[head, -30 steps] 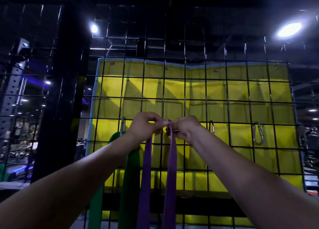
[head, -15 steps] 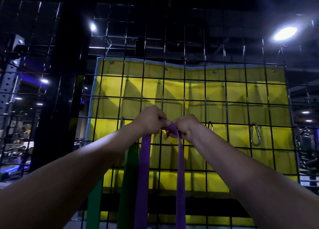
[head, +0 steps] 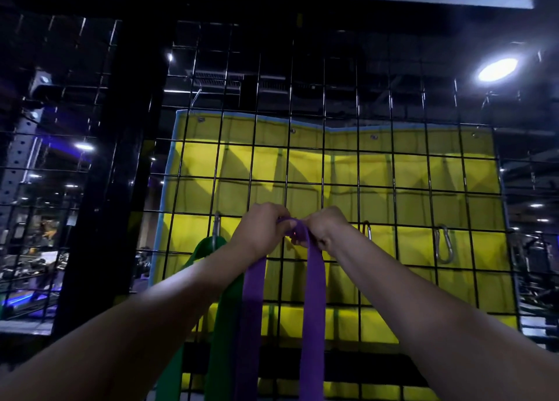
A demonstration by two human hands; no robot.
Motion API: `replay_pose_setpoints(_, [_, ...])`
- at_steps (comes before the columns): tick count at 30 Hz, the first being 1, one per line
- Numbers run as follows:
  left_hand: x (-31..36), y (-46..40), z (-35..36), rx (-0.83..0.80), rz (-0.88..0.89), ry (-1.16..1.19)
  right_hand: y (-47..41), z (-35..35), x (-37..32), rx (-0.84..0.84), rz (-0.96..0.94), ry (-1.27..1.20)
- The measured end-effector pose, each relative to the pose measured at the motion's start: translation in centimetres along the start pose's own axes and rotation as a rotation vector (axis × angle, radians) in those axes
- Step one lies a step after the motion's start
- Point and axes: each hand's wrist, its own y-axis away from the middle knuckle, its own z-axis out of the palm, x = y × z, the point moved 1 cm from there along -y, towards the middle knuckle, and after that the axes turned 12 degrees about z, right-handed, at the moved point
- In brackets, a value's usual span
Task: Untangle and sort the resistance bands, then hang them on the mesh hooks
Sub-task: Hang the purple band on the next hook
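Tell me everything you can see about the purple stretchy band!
The flat purple rubbery resistance band is a wide, smooth loop. Its top bend is bunched up against the black wire mesh panel, between the left hand and the right hand, which both pinch it. Two straight strands hang down from there and run out of the bottom of the picture. The left strand hangs right beside the green flat band. Whether it is on a hook yet is hidden by the hands.
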Motion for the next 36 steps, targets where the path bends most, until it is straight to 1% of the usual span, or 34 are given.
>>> replay_pose_setpoints(4, [-0.2,0.4,0.1,-0.082,-0.012,0.050,-0.2,0.3,0.4,-0.016,-0.010,-0.061])
replay_pose_setpoints(8, [-0.4,1.8,0.8,-0.145,-0.008,0.065,-0.3,0.7,0.7,0.011,-0.060,-0.019])
replay_pose_setpoints(13, [-0.1,2.2,1.2,-0.172,0.012,-0.071,-0.4,0.6,0.8,0.044,-0.099,0.049])
replay_pose_setpoints(15, [0.1,2.2,1.5,-0.144,0.004,-0.091,-0.4,0.6,0.8,0.051,-0.110,0.066])
replay_pose_setpoints(19, [0.1,2.6,1.8,0.009,-0.056,0.132,-0.5,0.4,0.9,0.049,-0.113,0.063])
replay_pose_setpoints(20, [0.0,2.8,1.8,0.032,-0.058,0.158,-0.4,0.3,0.9,0.044,-0.114,0.055])
replay_pose_setpoints(23, [0.1,3.4,2.1,0.118,-0.065,0.181,-0.5,0.5,1.0,0.044,-0.120,0.059])
replay_pose_setpoints(25, [0.3,3.4,2.4,0.146,-0.034,0.147,-0.8,0.4,1.0,0.064,-0.120,0.071])
replay_pose_setpoints(27, [0.6,3.3,2.3,0.106,0.002,0.082,-1.0,0.4,1.0,0.081,-0.128,0.095])
replay_pose_setpoints(32, [0.5,2.7,1.5,-0.064,0.063,-0.024,-1.2,0.8,0.9,0.103,-0.134,0.137])
replay_pose_setpoints(36, [0.4,2.5,1.5,-0.122,0.096,-0.072,-1.0,0.8,0.8,0.100,-0.105,0.126])
